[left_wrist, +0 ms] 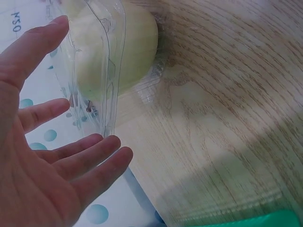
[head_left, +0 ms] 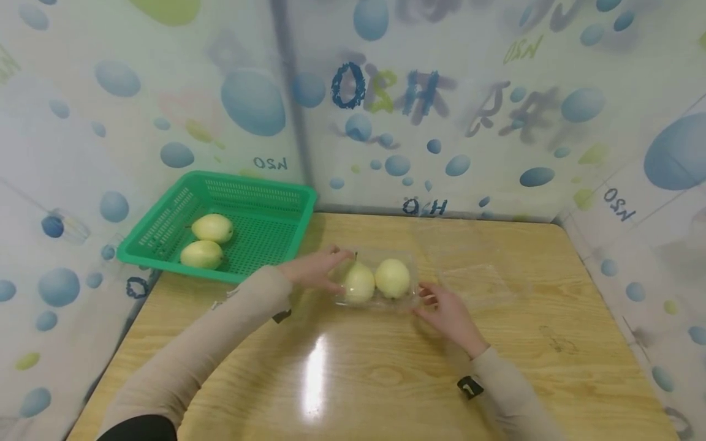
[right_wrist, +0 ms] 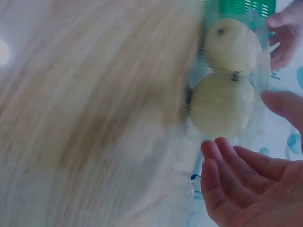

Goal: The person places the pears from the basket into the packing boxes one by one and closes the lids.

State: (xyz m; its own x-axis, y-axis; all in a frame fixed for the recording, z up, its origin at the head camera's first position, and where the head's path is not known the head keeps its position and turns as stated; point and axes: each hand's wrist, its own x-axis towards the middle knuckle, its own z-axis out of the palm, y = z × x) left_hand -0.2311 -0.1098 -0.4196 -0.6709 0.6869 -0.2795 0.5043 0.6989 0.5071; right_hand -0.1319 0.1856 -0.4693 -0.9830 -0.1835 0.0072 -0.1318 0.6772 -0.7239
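Observation:
A clear plastic clamshell box (head_left: 377, 301) with two pale yellow-green pears, a left pear (head_left: 358, 284) and a right pear (head_left: 393, 278), sits on the wooden table. My left hand (head_left: 317, 269) is at the box's left end, thumb and fingers spread around its edge. In the left wrist view the fingertips (left_wrist: 111, 142) lie right at the plastic rim. At the right end is my right hand (head_left: 445, 312), its fingers loosely bent with the tips close to the box. The right wrist view shows the palm turned to the box, holding nothing.
A green plastic basket (head_left: 265, 184) with two more pears (head_left: 212, 228) stands at the back left of the table (head_left: 386, 380). Right of the box lies another clear plastic container (head_left: 480, 285). Patterned sheeting (head_left: 342, 141) rises behind the table and along both sides.

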